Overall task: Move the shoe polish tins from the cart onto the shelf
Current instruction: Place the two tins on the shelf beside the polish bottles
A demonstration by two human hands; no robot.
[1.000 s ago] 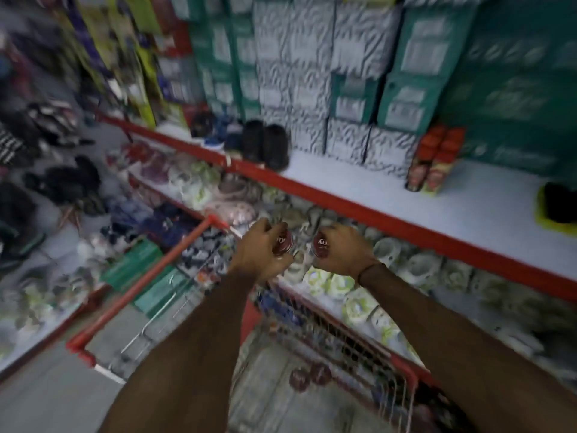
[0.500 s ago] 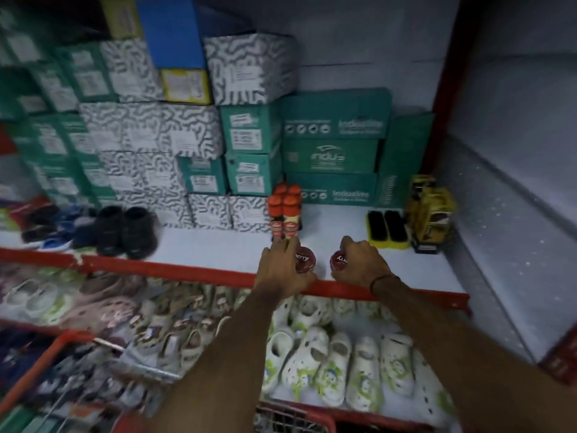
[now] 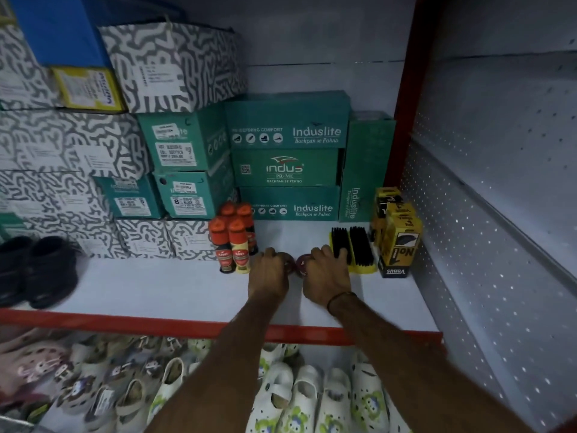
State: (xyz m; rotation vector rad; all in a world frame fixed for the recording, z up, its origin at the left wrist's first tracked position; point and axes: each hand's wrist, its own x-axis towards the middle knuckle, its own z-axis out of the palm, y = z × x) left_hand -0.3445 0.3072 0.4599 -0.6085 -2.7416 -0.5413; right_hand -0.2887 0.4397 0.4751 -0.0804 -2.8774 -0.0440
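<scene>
On a white shelf (image 3: 162, 292) edged in red, a person's two hands reach in side by side, each closed over a small round shoe polish tin. At centre, the left hand (image 3: 268, 278) curls its fingers down around a dark red tin (image 3: 288, 263), only a sliver of which shows past the knuckles; the right hand (image 3: 324, 281) grips a second red tin (image 3: 302, 262) in the same way, with a thin band at the wrist. Both tins sit low at the shelf surface, almost touching each other; whether they rest on it cannot be told. Just left of the hands stand red-capped polish bottles (image 3: 233, 242); just right lie two black brushes (image 3: 352, 248) on yellow backs, beside yellow cartons (image 3: 398, 242). Green shoe boxes (image 3: 288, 157) are stacked behind, black shoes (image 3: 37, 270) sit far left, and pale clogs (image 3: 299, 401) fill the tier below.
</scene>
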